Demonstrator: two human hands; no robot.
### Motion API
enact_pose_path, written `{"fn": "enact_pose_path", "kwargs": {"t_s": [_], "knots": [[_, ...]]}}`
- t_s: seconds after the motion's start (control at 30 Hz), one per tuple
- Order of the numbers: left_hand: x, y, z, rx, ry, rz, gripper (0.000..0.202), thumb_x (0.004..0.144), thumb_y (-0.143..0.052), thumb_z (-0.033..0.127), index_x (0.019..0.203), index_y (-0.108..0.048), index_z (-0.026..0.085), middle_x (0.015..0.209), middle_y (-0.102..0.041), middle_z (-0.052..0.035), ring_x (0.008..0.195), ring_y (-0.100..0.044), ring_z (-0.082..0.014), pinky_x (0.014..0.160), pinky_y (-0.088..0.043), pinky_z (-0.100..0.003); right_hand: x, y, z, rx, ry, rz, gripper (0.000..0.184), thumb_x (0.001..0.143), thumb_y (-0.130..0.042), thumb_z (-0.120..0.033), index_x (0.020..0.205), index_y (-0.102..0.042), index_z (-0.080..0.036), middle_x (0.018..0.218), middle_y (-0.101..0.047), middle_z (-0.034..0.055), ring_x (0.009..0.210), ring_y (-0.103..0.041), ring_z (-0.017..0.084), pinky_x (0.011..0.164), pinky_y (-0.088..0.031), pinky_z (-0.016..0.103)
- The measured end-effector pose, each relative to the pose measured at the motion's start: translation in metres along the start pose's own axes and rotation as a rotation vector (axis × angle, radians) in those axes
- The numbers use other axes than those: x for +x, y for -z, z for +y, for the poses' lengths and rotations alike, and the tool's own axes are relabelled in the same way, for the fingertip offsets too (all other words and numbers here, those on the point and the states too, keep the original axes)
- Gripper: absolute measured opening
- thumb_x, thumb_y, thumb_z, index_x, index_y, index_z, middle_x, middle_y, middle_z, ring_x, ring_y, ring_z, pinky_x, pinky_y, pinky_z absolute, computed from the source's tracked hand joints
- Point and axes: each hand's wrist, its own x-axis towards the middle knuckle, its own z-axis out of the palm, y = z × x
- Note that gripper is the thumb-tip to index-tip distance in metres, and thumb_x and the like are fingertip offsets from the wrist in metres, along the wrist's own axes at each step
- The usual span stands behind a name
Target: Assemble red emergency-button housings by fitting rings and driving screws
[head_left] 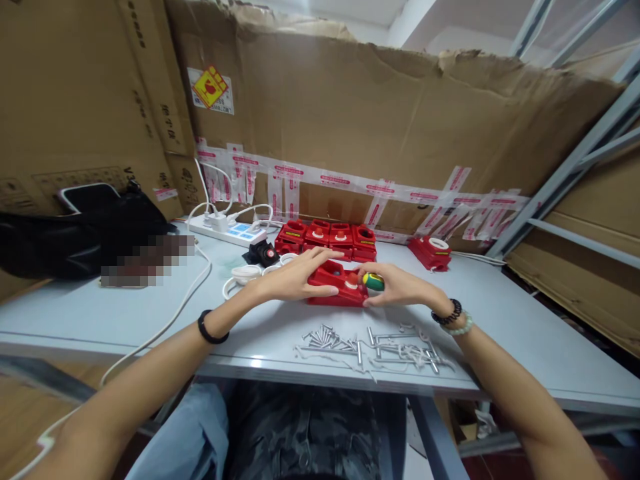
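A red plastic housing (pixel 333 298) with an opening in its top lies in front of me on the table. My left hand (pixel 295 275) grips its left end, the fingers stretched along the far side and the thumb along the near side. At its right end, my right hand (pixel 395 283) is closed around a screwdriver with a yellow and green handle (pixel 374 282). The screwdriver's shaft is hidden. A red knob on a white ring (pixel 352 281) shows on the housing beside my right fingertips. Loose screws (pixel 327 338) lie nearer to me.
Metal rods (pixel 400 351) lie among plastic scraps at the table's front. More red housings (pixel 327 237) stand behind, another (pixel 431 253) at the right. White rings (pixel 246 273), a power strip (pixel 227 230) with cables and a black bag (pixel 85 233) are at the left. Cardboard (pixel 345 113) walls the back.
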Motion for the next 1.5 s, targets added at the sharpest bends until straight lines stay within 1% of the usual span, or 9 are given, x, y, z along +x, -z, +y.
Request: {"fn": "enact_pose_path", "kwargs": {"t_s": [0.2,0.37,0.53,0.77,1.03,1.1,1.2,1.33,1.5], "knots": [[-0.001,0.003,-0.005,-0.018,0.034,-0.046,0.049,0.086,-0.049,0.056,0.124,-0.05,0.025,0.122,-0.055,-0.0066,0.109,-0.056,-0.0237,0.093,-0.042,-0.034,0.003,-0.002,0.002,0.062,-0.032,0.149,0.055,0.064,-0.074,-0.052,0.107,-0.056,-0.022,0.105,-0.066,0.0041,0.094,-0.06,0.02,0.085,-0.045,0.032],[-0.001,0.004,-0.006,-0.037,0.026,-0.038,0.059,0.078,-0.061,0.049,0.129,-0.044,0.023,0.126,-0.053,-0.0087,0.114,-0.053,-0.0256,0.094,-0.043,-0.038,-0.002,-0.004,0.024,-0.149,-0.196,0.152,0.04,0.086,-0.049,-0.055,0.103,-0.058,-0.02,0.077,-0.066,0.0025,0.068,-0.057,0.017,0.064,-0.04,0.028],[0.001,0.003,-0.003,-0.163,-0.002,0.115,0.063,0.072,-0.069,0.042,0.128,-0.044,0.026,0.132,-0.048,-0.0078,0.121,-0.049,-0.0258,0.102,-0.04,-0.041,-0.002,-0.016,0.034,-0.373,-0.181,0.109,0.031,0.093,-0.042,-0.044,0.104,-0.057,-0.019,0.092,-0.068,0.0079,0.077,-0.06,0.019,0.068,-0.04,0.029],[0.006,0.005,0.002,-0.268,0.07,0.412,0.064,0.074,-0.069,0.044,0.13,-0.044,0.026,0.13,-0.048,-0.0094,0.122,-0.047,-0.0255,0.105,-0.037,-0.044,-0.001,-0.027,0.026,-0.448,-0.156,0.045,0.025,0.093,-0.044,-0.038,0.103,-0.057,-0.019,0.096,-0.069,0.0106,0.086,-0.064,0.023,0.07,-0.042,0.031],[0.009,-0.007,0.001,-0.252,0.146,0.449,0.06,0.075,-0.066,0.049,0.127,-0.051,0.023,0.121,-0.051,-0.0098,0.116,-0.05,-0.0266,0.102,-0.038,-0.046,-0.004,-0.024,0.023,-0.459,-0.159,0.078,0.027,0.091,-0.048,-0.036,0.108,-0.058,-0.018,0.101,-0.067,0.0126,0.093,-0.064,0.027,0.076,-0.047,0.038],[0.011,-0.01,0.001,-0.266,0.14,0.47,0.058,0.075,-0.066,0.049,0.126,-0.052,0.024,0.121,-0.051,-0.0093,0.115,-0.05,-0.0261,0.102,-0.038,-0.045,-0.002,-0.02,0.021,-0.339,-0.114,0.203,0.032,0.089,-0.051,-0.037,0.115,-0.056,-0.019,0.113,-0.064,0.0132,0.103,-0.061,0.027,0.086,-0.046,0.042],[0.016,-0.014,0.006,-0.344,0.114,0.53,0.056,0.076,-0.066,0.049,0.123,-0.051,0.022,0.12,-0.053,-0.0092,0.114,-0.052,-0.0247,0.102,-0.039,-0.044,0.004,-0.016,0.01,0.127,0.002,0.422,0.049,0.084,-0.059,-0.04,0.128,-0.047,-0.021,0.129,-0.057,0.0124,0.118,-0.054,0.025,0.099,-0.043,0.045],[0.027,-0.019,0.024,-0.399,0.053,0.483,0.053,0.075,-0.067,0.047,0.118,-0.051,0.019,0.118,-0.055,-0.0106,0.11,-0.054,-0.0243,0.097,-0.043,-0.042,0.011,-0.019,-0.012,0.696,0.131,0.404,0.058,0.081,-0.062,-0.048,0.131,-0.045,-0.024,0.136,-0.053,0.0094,0.121,-0.053,0.023,0.101,-0.043,0.042],[0.03,-0.009,0.036,-0.376,-0.107,0.379,0.061,0.076,-0.069,0.04,0.126,-0.041,0.021,0.127,-0.05,-0.0111,0.117,-0.05,-0.0234,0.101,-0.041,-0.041,0.007,-0.016,-0.018,0.921,0.077,0.482,0.039,0.077,-0.068,-0.04,0.11,-0.059,-0.022,0.116,-0.066,0.0064,0.104,-0.062,0.022,0.095,-0.047,0.04]]}}
